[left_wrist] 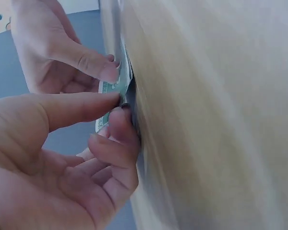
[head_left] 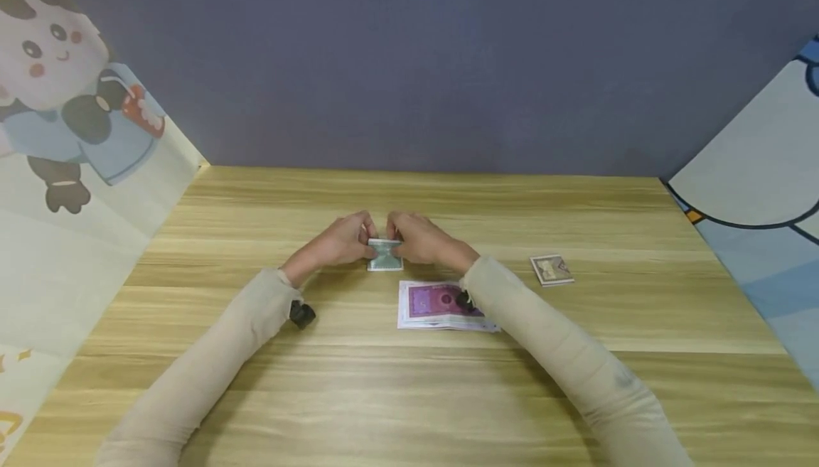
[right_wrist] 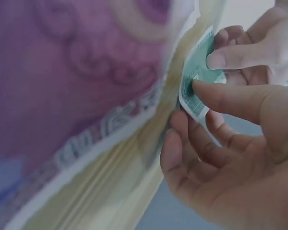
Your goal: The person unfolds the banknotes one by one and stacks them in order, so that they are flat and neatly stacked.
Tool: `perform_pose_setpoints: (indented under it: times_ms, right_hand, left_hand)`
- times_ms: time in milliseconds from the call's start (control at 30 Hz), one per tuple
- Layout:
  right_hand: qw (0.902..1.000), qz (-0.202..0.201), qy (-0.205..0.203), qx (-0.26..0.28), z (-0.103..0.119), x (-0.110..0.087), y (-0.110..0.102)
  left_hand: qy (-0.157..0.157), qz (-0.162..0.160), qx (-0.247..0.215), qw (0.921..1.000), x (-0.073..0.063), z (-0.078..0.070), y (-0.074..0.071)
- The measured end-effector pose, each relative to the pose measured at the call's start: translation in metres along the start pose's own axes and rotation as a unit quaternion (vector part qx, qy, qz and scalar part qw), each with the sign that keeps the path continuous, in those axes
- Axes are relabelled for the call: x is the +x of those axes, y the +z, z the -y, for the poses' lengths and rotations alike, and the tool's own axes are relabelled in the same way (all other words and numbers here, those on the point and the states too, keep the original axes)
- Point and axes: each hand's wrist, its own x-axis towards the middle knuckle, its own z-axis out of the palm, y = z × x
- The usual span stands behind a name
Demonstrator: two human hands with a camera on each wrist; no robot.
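A small folded green banknote point(head_left: 385, 258) is held between both hands, a little above or on the wooden table. My left hand point(head_left: 342, 241) pinches its left side between thumb and fingers. On the opposite side, my right hand point(head_left: 424, 241) pinches it the same way, with the thumb on the printed face. In the left wrist view the green banknote point(left_wrist: 121, 81) stands edge-on near the table surface. In the right wrist view its printed face point(right_wrist: 199, 72) shows between the two thumbs. A stack of flat purple banknotes point(head_left: 422, 301) lies under my right wrist, partly hidden by the sleeve.
A folded brown banknote point(head_left: 552, 269) lies on the table point(head_left: 358, 389) to the right. A dark grey panel point(head_left: 422, 62) stands along the table's far edge. Walls with cartoon prints flank both sides.
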Motion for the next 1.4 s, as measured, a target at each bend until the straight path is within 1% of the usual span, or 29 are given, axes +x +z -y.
perform_pose_setpoints:
  times_ms: [100, 167, 333, 467, 567, 700, 800, 900, 1000, 1100, 1167, 1267, 1400]
  right_hand:
    - [0.9997, 0.001, -0.001, 0.026, -0.002, -0.003, -0.003]
    - [0.9990, -0.002, -0.001, 0.045, -0.003, -0.006, -0.006]
    - [0.9961, -0.019, -0.021, 0.084, -0.008, -0.013, -0.012]
    - [0.9928, -0.036, -0.036, 0.109, -0.014, -0.022, -0.017]
    - [0.9894, -0.052, -0.054, 0.124, -0.017, -0.030, -0.020]
    - [0.9831, -0.071, -0.075, 0.151, -0.017, -0.042, -0.022]
    - [0.9774, -0.093, -0.070, 0.177, -0.016, -0.050, -0.022]
    - [0.9712, -0.121, -0.049, 0.199, -0.015, -0.061, -0.022]
    - [0.9661, -0.139, -0.029, 0.215, -0.014, -0.075, -0.023]
    - [0.9631, -0.148, -0.025, 0.223, -0.012, -0.089, -0.023]
    - [0.9611, -0.156, -0.031, 0.226, -0.009, -0.098, -0.022]
    - [0.9604, -0.172, -0.036, 0.216, -0.006, -0.109, -0.021]
    - [0.9591, -0.194, -0.048, 0.201, -0.002, -0.121, -0.018]
  left_hand:
    - [0.003, 0.007, -0.039, 0.9992, -0.001, 0.002, 0.000]
    - [0.006, 0.007, -0.053, 0.9985, -0.003, 0.002, 0.000]
    - [0.040, -0.001, -0.081, 0.9959, -0.005, 0.002, 0.001]
    - [0.070, 0.002, -0.120, 0.9904, -0.008, -0.001, 0.003]
    - [0.090, 0.004, -0.143, 0.9856, -0.011, -0.003, 0.006]
    - [0.108, -0.005, -0.155, 0.9819, -0.017, -0.007, 0.010]
    - [0.112, -0.012, -0.166, 0.9796, -0.021, -0.012, 0.012]
    - [0.112, -0.021, -0.182, 0.9767, -0.026, -0.018, 0.014]
    - [0.117, -0.037, -0.197, 0.9727, -0.031, -0.026, 0.015]
    - [0.126, -0.052, -0.212, 0.9676, -0.036, -0.033, 0.019]
    - [0.130, -0.056, -0.224, 0.9642, -0.039, -0.037, 0.023]
    - [0.134, -0.056, -0.231, 0.9620, -0.046, -0.044, 0.029]
    - [0.144, -0.044, -0.234, 0.9604, -0.053, -0.049, 0.035]
